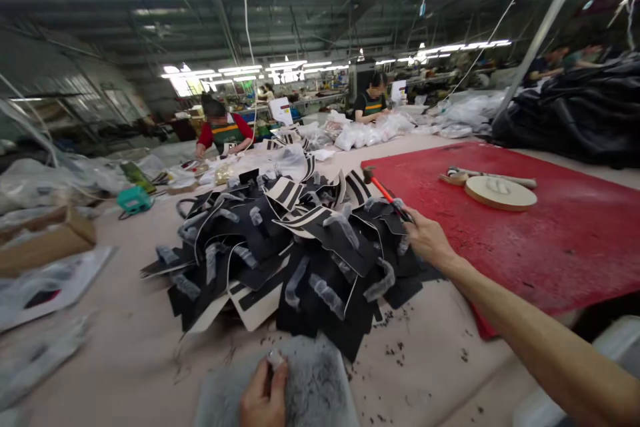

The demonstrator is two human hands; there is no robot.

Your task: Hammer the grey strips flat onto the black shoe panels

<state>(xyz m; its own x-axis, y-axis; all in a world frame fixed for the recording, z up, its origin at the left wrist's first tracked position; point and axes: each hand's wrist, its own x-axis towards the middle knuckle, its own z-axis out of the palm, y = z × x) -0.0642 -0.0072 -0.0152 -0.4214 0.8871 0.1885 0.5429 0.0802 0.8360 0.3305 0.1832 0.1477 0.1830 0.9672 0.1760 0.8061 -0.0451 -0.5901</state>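
Note:
A big heap of black shoe-upper pieces [295, 253] with white stripes and grey straps lies on the beige table [125, 347]. My right hand [425, 239] reaches to the heap's right edge, its fingers closed on the handle of a red-handled hammer [383, 190] that lies across the heap toward the red mat. My left hand [263, 397] is at the bottom edge, fingers pinched on a small pale piece I cannot make out, resting on a grey fuzzy piece [310, 380].
A red cutting mat [550, 240] lies to the right with a round wooden disc [500, 192] and a wooden-handled tool [493, 177]. A cardboard box [45, 240] and plastic bags sit left. Two people work at the far end. Black material is piled far right.

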